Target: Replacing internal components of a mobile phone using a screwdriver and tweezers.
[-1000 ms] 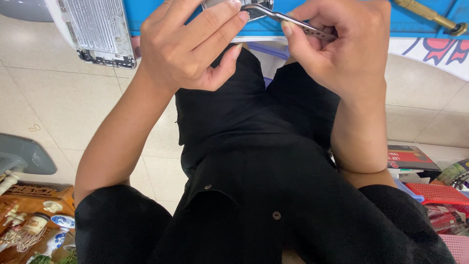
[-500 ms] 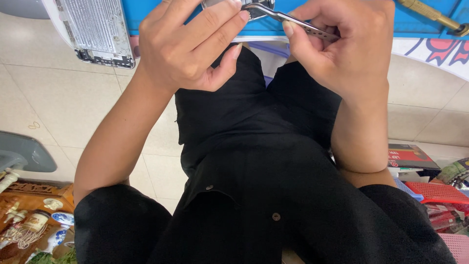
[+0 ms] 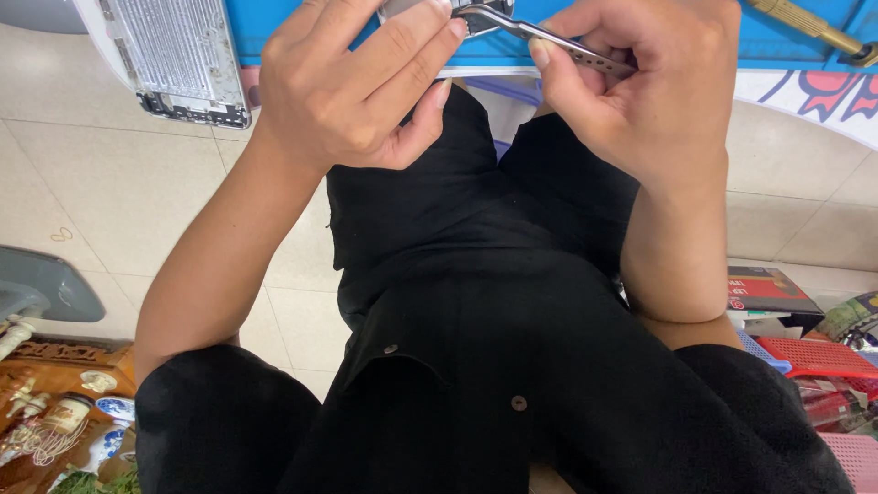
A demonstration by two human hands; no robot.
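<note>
My right hand [image 3: 654, 91] pinches a pair of metal tweezers [image 3: 549, 38] between thumb and fingers, the tips pointing left toward the top edge of the view. My left hand [image 3: 352, 87] is closed around a small grey object [image 3: 416, 7] at the top edge; most of it is cut off by the frame, so its kind cannot be made out. The tweezer tips meet that object by my left fingertips. Both hands work over the edge of a blue work surface [image 3: 347, 27], above my lap in black clothes.
A silver metal phone back shell [image 3: 174, 55] lies at the top left on the blue surface. A brass-coloured tool [image 3: 805, 23] lies at the top right. On the tiled floor are red and pink plastic baskets [image 3: 819, 357] at right and ceramic figures [image 3: 64, 416] at lower left.
Both hands hold nearly still; the tweezers have shifted only slightly at the grey object.
</note>
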